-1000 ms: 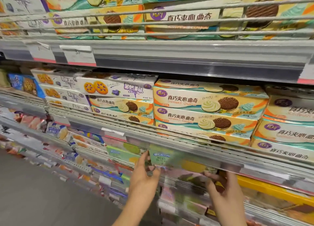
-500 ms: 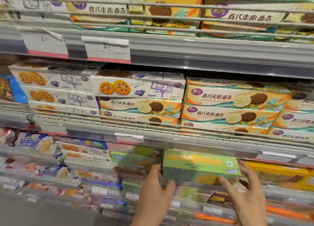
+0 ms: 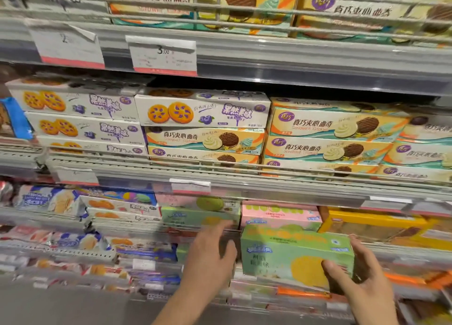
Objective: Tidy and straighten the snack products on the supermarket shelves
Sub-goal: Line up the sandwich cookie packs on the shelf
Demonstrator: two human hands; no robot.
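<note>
Right hand: your right hand (image 3: 362, 278) grips the right end of the green box (image 3: 293, 253), thumb across its front face and fingers curled behind the end.
Left hand: your left hand (image 3: 210, 251) lies flat with fingers stretched out, just left of the green box, reaching toward the shelf and holding nothing.
Green box: it is lifted off the shelf, level and facing you, in front of the pink box (image 3: 278, 218).
Step in hand: you appear to be re-seating one pulled-out box in its row.
Next move: it likely calls for finding its gap, squaring its front face with its neighbours, and sliding it back level.
Left of the green box: a lighter green box (image 3: 195, 217) sits on the shelf near your left fingertips.
Right of the green box: a yellow pack (image 3: 367, 220).
Above the green box: the shelf rail (image 3: 281, 185) with a price tag (image 3: 190, 185), then stacked cookie boxes (image 3: 327, 134).
In the way: the rail overhangs the row, so the box probably has to go in low.
</note>
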